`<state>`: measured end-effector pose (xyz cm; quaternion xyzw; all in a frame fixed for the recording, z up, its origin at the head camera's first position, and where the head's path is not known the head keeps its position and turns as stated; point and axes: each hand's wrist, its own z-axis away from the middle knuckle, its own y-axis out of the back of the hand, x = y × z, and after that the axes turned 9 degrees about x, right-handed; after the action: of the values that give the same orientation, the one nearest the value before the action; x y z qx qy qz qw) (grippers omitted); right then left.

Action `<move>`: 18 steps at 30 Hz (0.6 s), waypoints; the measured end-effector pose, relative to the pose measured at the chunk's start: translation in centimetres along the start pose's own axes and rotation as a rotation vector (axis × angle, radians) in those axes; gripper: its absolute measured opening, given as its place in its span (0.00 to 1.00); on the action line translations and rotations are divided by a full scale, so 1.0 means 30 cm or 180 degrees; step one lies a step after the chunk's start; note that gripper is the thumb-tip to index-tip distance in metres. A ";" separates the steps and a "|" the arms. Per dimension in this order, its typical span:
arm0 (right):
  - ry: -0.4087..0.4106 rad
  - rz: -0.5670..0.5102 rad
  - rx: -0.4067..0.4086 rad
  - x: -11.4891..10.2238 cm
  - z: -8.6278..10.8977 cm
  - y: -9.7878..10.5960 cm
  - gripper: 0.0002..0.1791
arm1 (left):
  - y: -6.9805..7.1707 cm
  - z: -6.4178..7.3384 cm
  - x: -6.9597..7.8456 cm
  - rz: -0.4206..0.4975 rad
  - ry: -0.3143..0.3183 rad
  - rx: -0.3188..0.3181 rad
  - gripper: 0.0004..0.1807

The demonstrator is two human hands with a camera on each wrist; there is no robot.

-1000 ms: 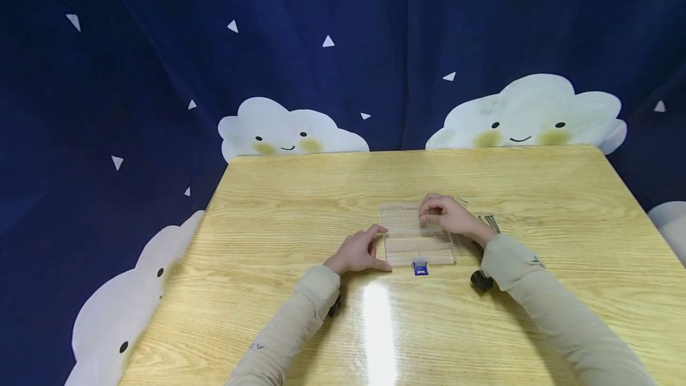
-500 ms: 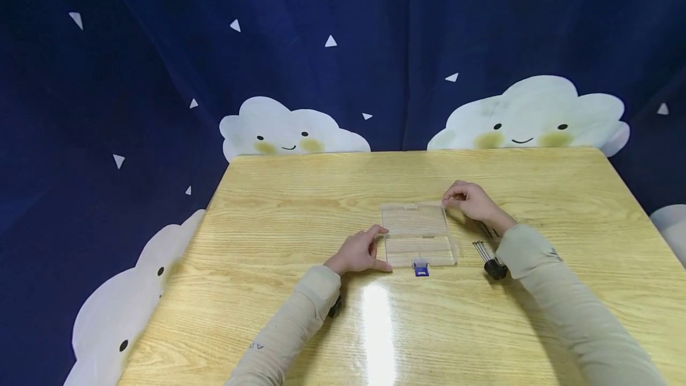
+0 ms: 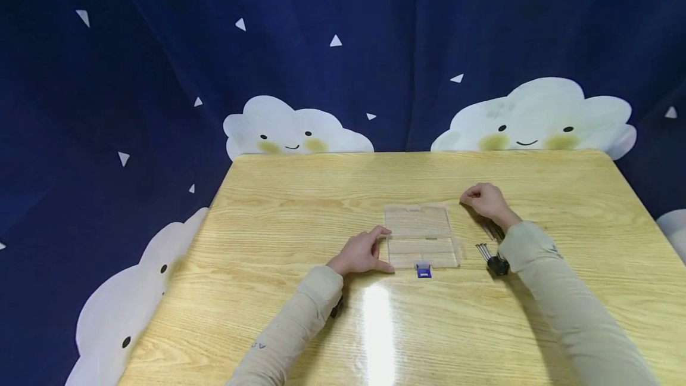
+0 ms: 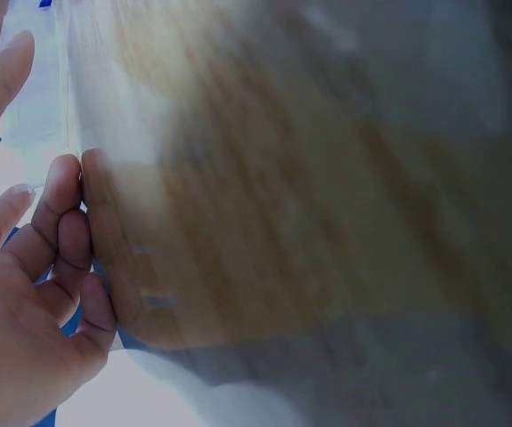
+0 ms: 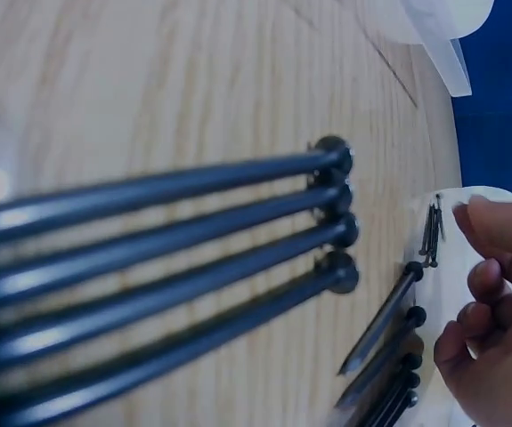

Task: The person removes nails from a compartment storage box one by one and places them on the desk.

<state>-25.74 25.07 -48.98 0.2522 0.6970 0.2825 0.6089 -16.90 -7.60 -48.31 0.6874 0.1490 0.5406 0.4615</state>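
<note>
A clear plastic box [image 3: 407,253] lies on the wooden table with its lid [image 3: 416,220] folded back flat. At its front edge is a blue latch [image 3: 423,271]. My left hand [image 3: 361,252] grips the box's left end, thumb at the front corner and index finger near the hinge. Beyond the box's back right corner, my right hand [image 3: 486,202] is low over the table, thumb and index finger close together. In the right wrist view its fingertips are right by a bunch of small nails [image 5: 430,233]; I cannot tell whether they pinch one.
Several large nails [image 5: 162,189] lie side by side near the right wrist. Some mid-sized nails [image 5: 385,313] lie between those and the small ones. A dark blue curtain with white clouds [image 3: 297,127] hangs behind the table [image 3: 300,189].
My right hand has moved from above the open box to the right, out past its back corner to the small nails. The left hand has stayed on the box.
</note>
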 end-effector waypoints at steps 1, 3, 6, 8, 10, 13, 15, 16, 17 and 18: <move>-0.0022 -0.0011 0.0041 0.000 0.003 0.002 0.13 | -0.002 -0.001 -0.002 -0.0002 -0.0007 0.0004 0.41; -0.0045 -0.0023 0.0137 0.001 0.011 0.006 0.15 | -0.004 -0.001 -0.003 -0.0015 -0.0015 0.0004 0.41; 0.0048 -0.0021 0.0264 -0.007 0.025 0.012 0.15 | -0.005 -0.002 -0.005 -0.0008 -0.0029 0.0011 0.41; 0.0162 -0.0040 0.0335 -0.017 0.037 0.013 0.14 | -0.005 -0.002 -0.004 -0.0007 -0.0018 0.0004 0.41; 0.0284 -0.0057 0.0385 -0.031 0.051 0.010 0.12 | -0.005 -0.002 -0.004 -0.0017 -0.0007 0.0000 0.41; 0.0371 -0.0124 0.0445 -0.053 0.077 0.001 0.11 | -0.004 -0.002 0.000 -0.0040 0.0012 -0.0011 0.41; 0.0405 -0.0170 0.0457 -0.066 0.098 -0.005 0.10 | -0.004 -0.002 0.001 -0.0053 0.0010 -0.0010 0.41; 0.0406 -0.0212 0.0457 -0.071 0.108 -0.009 0.09 | -0.004 -0.002 0.002 -0.0062 0.0007 -0.0009 0.41; 0.0410 -0.0247 0.0464 -0.077 0.119 -0.012 0.09 | -0.004 -0.002 0.003 -0.0064 0.0009 -0.0011 0.41; 0.0424 -0.0283 0.0465 -0.082 0.129 -0.016 0.09 | -0.004 -0.002 0.003 -0.0068 0.0010 -0.0012 0.41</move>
<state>-21.58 23.35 -47.98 0.2456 0.7651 0.2198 0.5532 -16.87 -7.44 -48.36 0.6841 0.1560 0.5371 0.4682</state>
